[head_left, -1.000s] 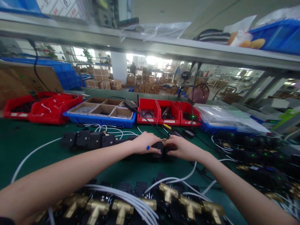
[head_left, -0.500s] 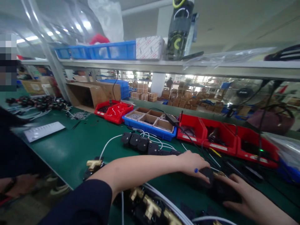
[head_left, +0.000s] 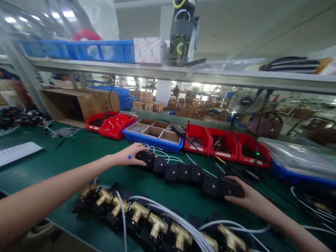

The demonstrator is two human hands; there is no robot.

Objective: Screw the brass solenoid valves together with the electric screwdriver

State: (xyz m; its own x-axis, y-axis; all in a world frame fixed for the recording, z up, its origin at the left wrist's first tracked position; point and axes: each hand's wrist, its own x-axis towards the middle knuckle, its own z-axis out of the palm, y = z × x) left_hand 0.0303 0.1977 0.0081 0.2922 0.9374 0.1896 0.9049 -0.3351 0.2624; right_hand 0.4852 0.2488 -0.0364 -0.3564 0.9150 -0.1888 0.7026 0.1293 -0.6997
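Note:
Several black square units (head_left: 183, 172) lie in a row across the green table. At the row's left end, my left hand (head_left: 131, 155) grips the end unit (head_left: 147, 158) between thumb and fingers. My right hand (head_left: 240, 191) is closed around the unit (head_left: 229, 188) at the right end. Nearer to me lies a second row of black units with brass T-shaped fittings (head_left: 157, 224), with white cables (head_left: 183, 224) running over it. Thin white wires come out behind the black row.
Behind the row stand red bins (head_left: 223, 154), a blue tray (head_left: 162, 144) with cardboard compartments, and more red bins (head_left: 115, 134) to the left. A cardboard box (head_left: 86, 120), a white strip (head_left: 19, 153) and a plastic-covered blue tray (head_left: 301, 180) flank them. A shelf (head_left: 112, 67) spans above.
My left hand has moved left, away from my right hand, to the row's other end. The view has shifted right, and the black row is now more fully visible.

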